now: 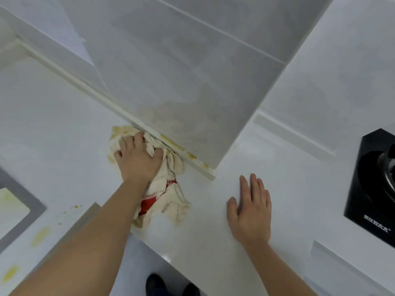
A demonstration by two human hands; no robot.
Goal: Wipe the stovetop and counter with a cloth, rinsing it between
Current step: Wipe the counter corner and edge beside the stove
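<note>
White table (64,124) meets a tiled wall along its back edge, with the stovetop (372,178) at the right edge. Left hand (139,161) presses the cloth (171,201) against the back-edge trim, fingers curled into the fabric; right hand (250,208) lies flat nearby, fingers straight and together. Risk: the stained cloth appears loaded and may smear yellow residue (171,143) along the trim unless rinsed.

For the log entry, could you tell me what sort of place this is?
Most likely a home kitchen: a black gas stovetop set into a white counter, a tiled wall stained yellow, and a cloth.
</note>
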